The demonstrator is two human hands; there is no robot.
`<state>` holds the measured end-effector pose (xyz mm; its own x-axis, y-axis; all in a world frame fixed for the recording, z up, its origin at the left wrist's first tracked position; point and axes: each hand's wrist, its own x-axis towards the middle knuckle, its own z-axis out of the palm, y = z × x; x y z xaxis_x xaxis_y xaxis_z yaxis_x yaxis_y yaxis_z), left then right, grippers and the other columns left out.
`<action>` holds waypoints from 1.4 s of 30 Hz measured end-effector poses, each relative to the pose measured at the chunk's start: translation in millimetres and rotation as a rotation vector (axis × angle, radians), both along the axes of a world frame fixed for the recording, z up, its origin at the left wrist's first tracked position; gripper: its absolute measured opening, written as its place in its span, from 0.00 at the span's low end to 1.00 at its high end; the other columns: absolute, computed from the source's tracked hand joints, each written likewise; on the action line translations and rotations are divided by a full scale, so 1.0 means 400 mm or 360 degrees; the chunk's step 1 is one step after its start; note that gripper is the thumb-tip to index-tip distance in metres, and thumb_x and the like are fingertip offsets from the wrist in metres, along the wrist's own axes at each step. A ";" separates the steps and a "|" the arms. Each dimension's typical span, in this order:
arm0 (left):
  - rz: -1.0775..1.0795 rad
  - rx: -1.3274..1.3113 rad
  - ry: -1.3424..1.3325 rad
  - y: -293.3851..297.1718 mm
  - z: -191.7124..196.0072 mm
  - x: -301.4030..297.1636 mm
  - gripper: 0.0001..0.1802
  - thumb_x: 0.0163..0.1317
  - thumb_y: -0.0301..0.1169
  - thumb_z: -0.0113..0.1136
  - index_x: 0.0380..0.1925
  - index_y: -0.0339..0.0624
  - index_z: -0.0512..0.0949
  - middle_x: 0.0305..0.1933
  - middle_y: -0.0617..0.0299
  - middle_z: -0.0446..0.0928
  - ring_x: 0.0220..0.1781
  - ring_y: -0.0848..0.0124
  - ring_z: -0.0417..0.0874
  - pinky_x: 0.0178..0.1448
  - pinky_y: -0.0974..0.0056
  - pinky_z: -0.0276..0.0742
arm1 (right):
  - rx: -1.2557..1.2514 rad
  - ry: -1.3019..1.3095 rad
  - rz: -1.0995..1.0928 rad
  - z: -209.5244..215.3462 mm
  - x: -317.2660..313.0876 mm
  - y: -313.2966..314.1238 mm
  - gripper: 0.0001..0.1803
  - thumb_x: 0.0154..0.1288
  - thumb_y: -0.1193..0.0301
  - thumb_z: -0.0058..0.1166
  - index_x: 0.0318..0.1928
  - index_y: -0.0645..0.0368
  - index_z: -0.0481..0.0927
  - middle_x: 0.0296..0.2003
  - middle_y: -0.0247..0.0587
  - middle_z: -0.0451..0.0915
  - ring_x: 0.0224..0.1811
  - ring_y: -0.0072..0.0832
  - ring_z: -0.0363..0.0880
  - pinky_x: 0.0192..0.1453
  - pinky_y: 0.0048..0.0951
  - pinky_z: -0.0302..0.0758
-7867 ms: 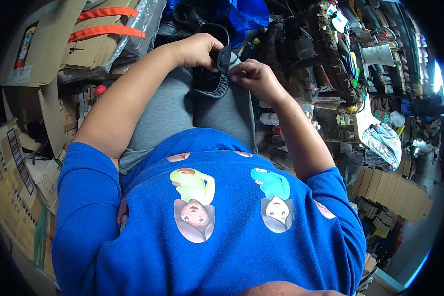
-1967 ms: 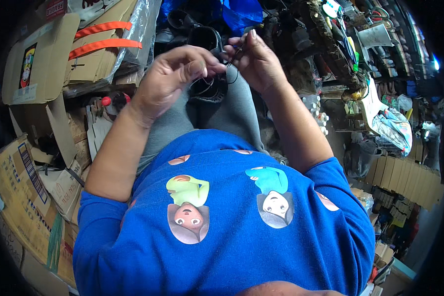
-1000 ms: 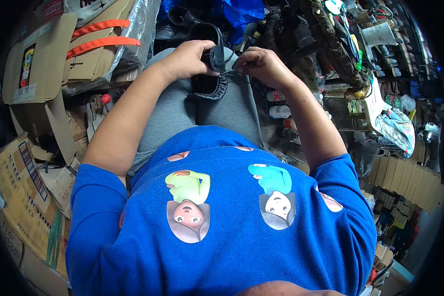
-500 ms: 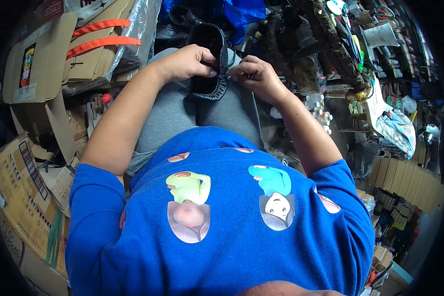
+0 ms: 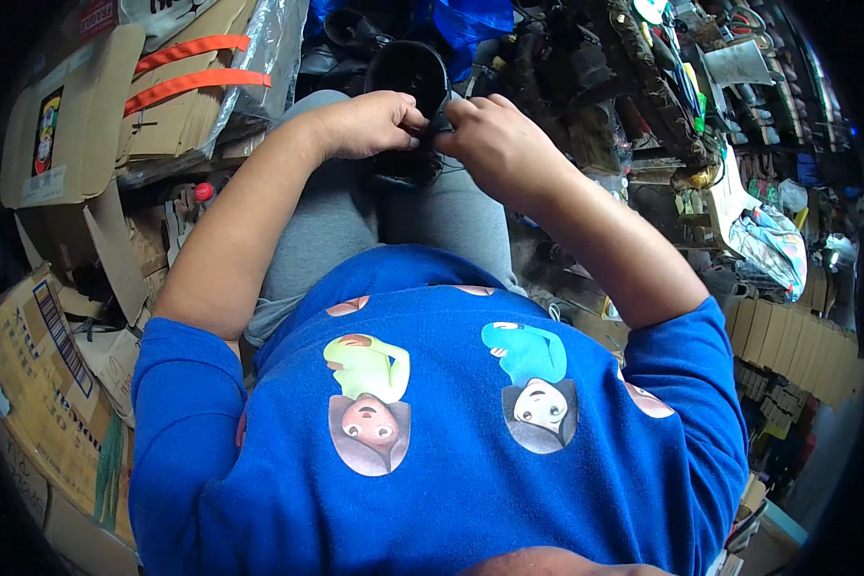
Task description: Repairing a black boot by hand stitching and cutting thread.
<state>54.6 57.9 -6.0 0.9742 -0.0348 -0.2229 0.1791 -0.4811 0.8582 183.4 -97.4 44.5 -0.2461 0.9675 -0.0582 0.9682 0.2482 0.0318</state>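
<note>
A black shoe upper (image 5: 407, 69), glossy with an open rounded top, rests over my grey-trousered knees (image 5: 442, 216). My left hand (image 5: 379, 125) is closed on its left side, with thumb and forefinger pinched at the inner edge. Close by on the right, my right hand (image 5: 494, 144) is closed too, its fingertips at the upper's right edge. The back of that hand faces up and hides whatever fine thing the fingers may pinch. The lower end of the upper lies in shadow between the hands.
Flattened cardboard boxes (image 5: 62, 115) with orange straps (image 5: 197, 91) are stacked at the left. Blue plastic sheeting (image 5: 470, 34) and dark items lie beyond my knees. Crowded shelves with a white spool (image 5: 737, 63) and a plastic bag (image 5: 770, 252) stand at the right.
My right hand has turned over so its back shows, and its elbow has swung outward. The upper has tipped, so its gathered lower edge shows less. My left hand has barely moved.
</note>
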 end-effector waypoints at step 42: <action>0.0906 -0.2328 -0.0448 0.111 -0.098 -0.161 0.24 0.70 0.45 0.45 0.16 0.49 0.59 0.16 0.69 0.53 0.20 0.71 0.58 0.43 0.57 0.70 | 0.0070 0.0327 -0.0627 -0.193 0.087 -0.204 0.20 0.64 0.56 0.50 0.20 0.55 0.72 0.21 0.39 0.77 0.27 0.40 0.75 0.40 0.38 0.64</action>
<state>-10.0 102.2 -45.2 0.9368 0.3189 -0.1439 -0.1973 0.8212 0.5354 218.3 -179.0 -32.6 0.1395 0.9902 -0.0035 0.9759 -0.1381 -0.1691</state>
